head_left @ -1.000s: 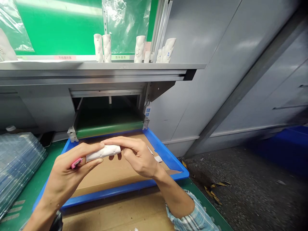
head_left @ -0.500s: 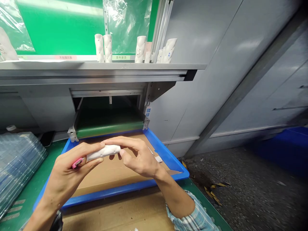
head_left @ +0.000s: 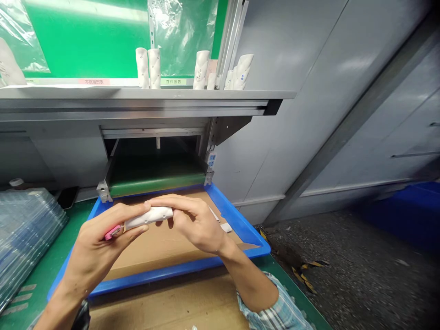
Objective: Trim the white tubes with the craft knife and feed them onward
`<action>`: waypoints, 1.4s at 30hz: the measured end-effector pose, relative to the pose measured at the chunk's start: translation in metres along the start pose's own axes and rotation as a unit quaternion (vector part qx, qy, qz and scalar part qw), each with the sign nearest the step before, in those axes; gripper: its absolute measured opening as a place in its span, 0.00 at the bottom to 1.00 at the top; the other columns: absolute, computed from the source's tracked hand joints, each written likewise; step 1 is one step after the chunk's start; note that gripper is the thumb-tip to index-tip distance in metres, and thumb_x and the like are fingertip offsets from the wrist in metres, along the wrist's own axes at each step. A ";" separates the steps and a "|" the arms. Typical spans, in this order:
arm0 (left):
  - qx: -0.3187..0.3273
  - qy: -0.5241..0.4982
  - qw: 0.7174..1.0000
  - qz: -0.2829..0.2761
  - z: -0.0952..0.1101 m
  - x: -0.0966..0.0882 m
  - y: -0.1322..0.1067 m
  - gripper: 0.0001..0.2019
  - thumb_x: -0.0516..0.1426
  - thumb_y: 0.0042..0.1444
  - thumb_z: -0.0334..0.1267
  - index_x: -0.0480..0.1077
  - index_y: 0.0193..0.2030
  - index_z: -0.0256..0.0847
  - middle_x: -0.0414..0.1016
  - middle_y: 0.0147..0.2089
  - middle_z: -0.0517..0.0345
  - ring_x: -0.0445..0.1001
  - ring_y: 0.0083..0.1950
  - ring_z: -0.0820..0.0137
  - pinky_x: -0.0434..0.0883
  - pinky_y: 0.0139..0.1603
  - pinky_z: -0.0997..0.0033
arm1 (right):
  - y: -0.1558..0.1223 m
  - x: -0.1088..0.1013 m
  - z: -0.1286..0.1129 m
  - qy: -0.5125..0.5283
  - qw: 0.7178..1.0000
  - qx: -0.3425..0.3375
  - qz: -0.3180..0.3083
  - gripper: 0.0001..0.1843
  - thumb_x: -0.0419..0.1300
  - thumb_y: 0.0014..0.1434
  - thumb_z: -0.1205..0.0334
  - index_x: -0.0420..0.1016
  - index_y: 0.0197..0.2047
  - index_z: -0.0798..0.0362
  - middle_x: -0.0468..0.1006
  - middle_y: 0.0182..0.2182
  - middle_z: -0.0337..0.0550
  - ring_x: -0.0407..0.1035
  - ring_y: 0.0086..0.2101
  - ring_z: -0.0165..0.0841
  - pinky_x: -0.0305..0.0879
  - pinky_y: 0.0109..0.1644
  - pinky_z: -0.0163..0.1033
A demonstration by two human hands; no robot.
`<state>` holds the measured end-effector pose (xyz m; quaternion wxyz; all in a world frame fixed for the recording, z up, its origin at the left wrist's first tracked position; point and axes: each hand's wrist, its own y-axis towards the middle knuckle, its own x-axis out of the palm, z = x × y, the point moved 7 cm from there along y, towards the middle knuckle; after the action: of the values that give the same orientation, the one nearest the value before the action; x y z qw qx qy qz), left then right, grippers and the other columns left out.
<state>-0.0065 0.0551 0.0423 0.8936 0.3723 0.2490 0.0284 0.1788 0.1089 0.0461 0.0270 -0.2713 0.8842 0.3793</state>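
Both my hands hold one white curved plastic part [head_left: 148, 217] level above a blue tray [head_left: 240, 224] lined with brown cardboard. My left hand [head_left: 99, 243] grips its left end, fingers wrapped round it, and a small pink tool [head_left: 112, 232] sticks out of the same fist. My right hand [head_left: 192, 222] pinches the right end, index finger laid along the top and thumb under it. Two small white bits [head_left: 226, 227] lie on the cardboard just right of my right hand.
A green conveyor belt [head_left: 154, 178] ends at the tray's far edge under a grey shelf [head_left: 144, 94] carrying several upright white parts [head_left: 200, 68]. Stacked clear plastic trays [head_left: 24, 229] sit at left. A cardboard sheet [head_left: 172, 305] lies near me. Bare floor and a blue bin [head_left: 412, 211] lie right.
Almost nothing has moved. My right thumb has shifted slightly under the part's right end, and the view has drifted a touch.
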 end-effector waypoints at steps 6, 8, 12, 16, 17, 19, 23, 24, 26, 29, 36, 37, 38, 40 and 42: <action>-0.003 0.001 1.000 0.000 0.000 -0.002 -0.002 0.16 0.68 0.68 0.39 0.82 0.60 0.57 0.84 0.41 0.65 0.67 0.25 0.79 0.64 0.25 0.77 | 0.000 0.001 -0.003 -0.001 1.000 -0.004 -0.021 0.27 0.49 0.66 0.72 0.84 0.59 0.53 0.88 0.51 0.47 0.82 0.39 0.34 0.78 0.40 0.38; -0.006 0.006 1.000 0.006 -0.001 -0.003 -0.003 0.15 0.68 0.67 0.40 0.82 0.59 0.56 0.84 0.42 0.64 0.67 0.25 0.79 0.66 0.26 0.77 | -0.001 0.000 -0.003 -0.009 1.000 -0.001 -0.016 0.24 0.52 0.66 0.71 0.84 0.58 0.53 0.87 0.51 0.47 0.82 0.39 0.34 0.80 0.42 0.39; -0.020 0.023 0.999 0.024 -0.002 -0.003 -0.002 0.14 0.69 0.67 0.46 0.84 0.58 0.51 0.86 0.42 0.61 0.70 0.26 0.76 0.71 0.29 0.74 | -0.002 0.002 -0.002 0.013 1.000 -0.012 -0.002 0.25 0.52 0.66 0.74 0.83 0.60 0.51 0.87 0.50 0.44 0.83 0.39 0.33 0.81 0.46 0.39; -0.063 0.011 0.997 0.045 -0.008 -0.002 0.001 0.17 0.68 0.66 0.53 0.84 0.56 0.48 0.87 0.50 0.54 0.82 0.40 0.66 0.77 0.38 0.71 | 0.001 0.006 0.002 0.042 0.999 -0.011 0.008 0.24 0.62 0.67 0.70 0.78 0.64 0.49 0.85 0.55 0.45 0.83 0.45 0.34 0.81 0.52 0.40; -0.077 0.004 0.996 0.044 -0.010 -0.001 0.001 0.19 0.67 0.66 0.54 0.82 0.57 0.48 0.87 0.51 0.54 0.82 0.41 0.65 0.78 0.38 0.71 | 0.002 0.006 0.004 0.045 0.999 -0.006 0.017 0.21 0.65 0.67 0.68 0.78 0.62 0.49 0.85 0.55 0.45 0.82 0.46 0.35 0.81 0.53 0.41; -0.103 0.002 0.994 0.037 -0.015 -0.001 0.002 0.23 0.65 0.67 0.56 0.78 0.62 0.48 0.84 0.49 0.55 0.80 0.37 0.68 0.76 0.35 0.72 | 0.004 0.003 0.008 0.041 0.998 -0.001 0.042 0.16 0.68 0.68 0.64 0.80 0.58 0.49 0.86 0.52 0.45 0.82 0.47 0.35 0.81 0.53 0.40; -0.101 0.035 0.992 0.067 -0.015 -0.013 0.001 0.22 0.53 0.76 0.58 0.70 0.64 0.46 0.74 0.43 0.59 0.67 0.31 0.73 0.71 0.33 0.73 | 0.005 -0.008 0.011 -0.003 0.995 -0.015 0.097 0.12 0.67 0.69 0.65 0.80 0.55 0.48 0.86 0.49 0.42 0.81 0.44 0.33 0.79 0.51 0.37; -0.100 0.041 0.992 0.071 -0.014 -0.016 0.000 0.21 0.50 0.78 0.57 0.70 0.62 0.46 0.72 0.40 0.61 0.66 0.31 0.72 0.70 0.34 0.72 | 0.005 -0.010 0.011 -0.013 0.994 -0.020 0.106 0.12 0.67 0.69 0.66 0.80 0.55 0.47 0.86 0.49 0.42 0.81 0.45 0.32 0.79 0.52 0.37; -0.098 0.062 0.992 0.048 -0.012 -0.017 0.000 0.19 0.47 0.79 0.54 0.71 0.59 0.46 0.70 0.37 0.61 0.69 0.34 0.70 0.71 0.38 0.71 | 0.004 -0.012 0.009 -0.029 0.993 -0.033 0.112 0.14 0.67 0.68 0.67 0.80 0.55 0.46 0.86 0.49 0.41 0.81 0.45 0.32 0.79 0.52 0.36; -0.071 0.130 0.989 0.000 -0.005 -0.015 0.000 0.18 0.48 0.79 0.50 0.75 0.55 0.46 0.77 0.41 0.59 0.76 0.39 0.68 0.71 0.42 0.71 | 0.002 -0.011 0.005 -0.064 0.990 -0.054 0.111 0.17 0.66 0.68 0.68 0.80 0.58 0.44 0.87 0.51 0.40 0.81 0.47 0.33 0.78 0.53 0.37; 0.025 0.324 0.945 0.041 0.017 -0.011 -0.002 0.14 0.47 0.78 0.40 0.72 0.46 0.45 0.76 0.29 0.67 0.73 0.24 0.73 0.64 0.27 0.72 | -0.001 -0.004 -0.005 -0.138 0.981 -0.100 0.095 0.22 0.65 0.69 0.70 0.78 0.64 0.44 0.87 0.51 0.41 0.81 0.48 0.35 0.77 0.51 0.39; 0.044 0.343 0.937 0.047 0.021 -0.009 -0.002 0.14 0.46 0.78 0.38 0.72 0.43 0.44 0.76 0.30 0.66 0.74 0.24 0.73 0.64 0.27 0.71 | -0.001 -0.003 -0.006 -0.142 0.980 -0.106 0.093 0.23 0.65 0.69 0.70 0.78 0.64 0.44 0.87 0.51 0.41 0.81 0.48 0.35 0.77 0.51 0.39; 0.059 0.356 0.931 0.054 0.023 -0.009 -0.001 0.15 0.46 0.78 0.38 0.72 0.43 0.43 0.76 0.30 0.65 0.74 0.24 0.73 0.65 0.27 0.71 | -0.001 -0.002 -0.006 -0.145 0.979 -0.111 0.091 0.23 0.65 0.69 0.70 0.77 0.65 0.44 0.87 0.52 0.41 0.81 0.48 0.35 0.77 0.51 0.39; 0.077 0.377 0.921 0.067 0.026 -0.008 -0.001 0.16 0.46 0.79 0.37 0.74 0.47 0.41 0.78 0.30 0.65 0.76 0.25 0.73 0.66 0.29 0.71 | -0.001 -0.002 -0.006 -0.147 0.978 -0.114 0.090 0.23 0.65 0.70 0.69 0.77 0.65 0.45 0.87 0.52 0.42 0.81 0.49 0.35 0.77 0.51 0.39; 0.092 0.397 0.910 0.072 0.027 -0.006 -0.001 0.17 0.45 0.81 0.40 0.75 0.55 0.39 0.80 0.30 0.65 0.78 0.25 0.72 0.67 0.30 0.71 | -0.002 -0.001 -0.006 -0.148 0.978 -0.112 0.090 0.22 0.65 0.70 0.69 0.77 0.65 0.45 0.87 0.52 0.42 0.81 0.49 0.35 0.77 0.51 0.40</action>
<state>0.0006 0.0355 0.0606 0.6782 0.4279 0.5573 0.2154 0.1817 0.1045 0.0497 0.0926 -0.1329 0.8429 0.5132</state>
